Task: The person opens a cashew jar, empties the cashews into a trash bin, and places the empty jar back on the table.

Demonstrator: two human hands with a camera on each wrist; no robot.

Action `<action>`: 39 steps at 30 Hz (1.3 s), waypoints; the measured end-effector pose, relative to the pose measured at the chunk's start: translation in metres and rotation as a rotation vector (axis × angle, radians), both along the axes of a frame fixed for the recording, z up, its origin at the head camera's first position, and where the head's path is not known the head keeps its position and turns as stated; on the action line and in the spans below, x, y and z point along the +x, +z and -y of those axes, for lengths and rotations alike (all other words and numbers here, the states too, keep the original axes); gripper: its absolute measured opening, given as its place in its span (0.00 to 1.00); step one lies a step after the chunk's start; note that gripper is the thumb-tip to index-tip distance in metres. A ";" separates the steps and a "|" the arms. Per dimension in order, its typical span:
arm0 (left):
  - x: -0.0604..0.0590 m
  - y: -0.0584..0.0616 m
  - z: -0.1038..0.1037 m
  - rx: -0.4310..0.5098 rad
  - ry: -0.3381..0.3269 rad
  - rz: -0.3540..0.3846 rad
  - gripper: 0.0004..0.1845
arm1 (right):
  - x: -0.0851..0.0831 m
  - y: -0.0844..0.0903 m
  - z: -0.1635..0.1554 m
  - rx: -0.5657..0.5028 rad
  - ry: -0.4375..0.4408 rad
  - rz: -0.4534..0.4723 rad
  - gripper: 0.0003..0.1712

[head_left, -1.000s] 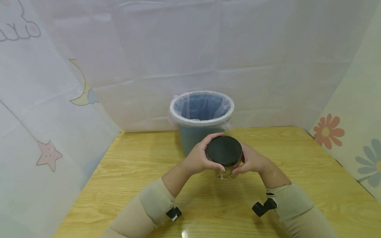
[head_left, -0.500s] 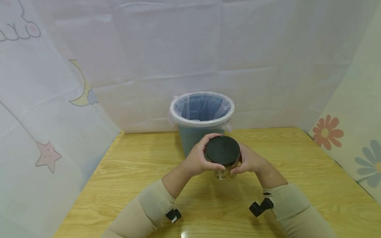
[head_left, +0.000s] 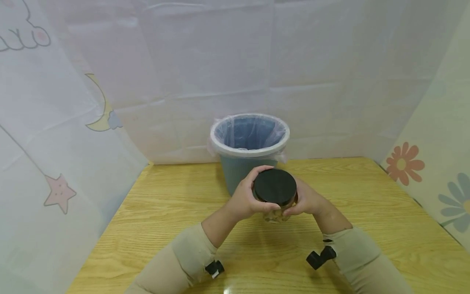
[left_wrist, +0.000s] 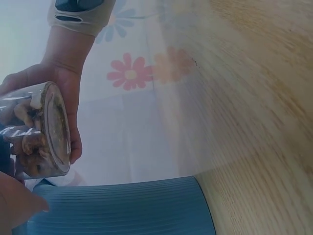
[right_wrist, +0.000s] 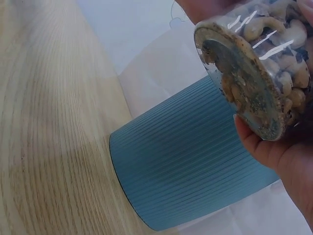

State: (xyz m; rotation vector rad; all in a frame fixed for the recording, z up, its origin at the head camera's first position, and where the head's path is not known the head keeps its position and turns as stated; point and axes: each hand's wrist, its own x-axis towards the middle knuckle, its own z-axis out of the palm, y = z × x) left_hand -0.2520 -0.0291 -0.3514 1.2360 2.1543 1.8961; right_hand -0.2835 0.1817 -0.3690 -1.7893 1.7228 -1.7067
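Gripping clear nut jar [head_left: 276, 212] from both sides: left hand [head_left: 245, 199] curled round black lid [head_left: 275, 186] edge, right hand [head_left: 306, 200] wrapped on jar wall. Jar held above wooden table [head_left: 154, 212], just in front of blue ribbed waste bin [head_left: 238, 171]. Bin lined with clear bag [head_left: 250, 131]. Cashews visible through jar base [right_wrist: 244, 83].

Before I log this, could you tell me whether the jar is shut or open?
Shut: the black lid sits on the jar, held by both hands.
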 end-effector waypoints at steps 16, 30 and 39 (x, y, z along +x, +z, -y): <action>0.012 0.011 -0.002 -0.025 0.058 -0.012 0.44 | 0.005 -0.002 0.000 0.020 -0.072 0.075 0.43; 0.025 0.031 0.000 -0.051 0.077 -0.042 0.42 | 0.007 -0.002 0.002 -0.026 -0.041 0.045 0.41; 0.025 0.029 -0.001 -0.026 0.058 -0.056 0.41 | 0.008 -0.004 0.004 -0.039 -0.032 0.042 0.42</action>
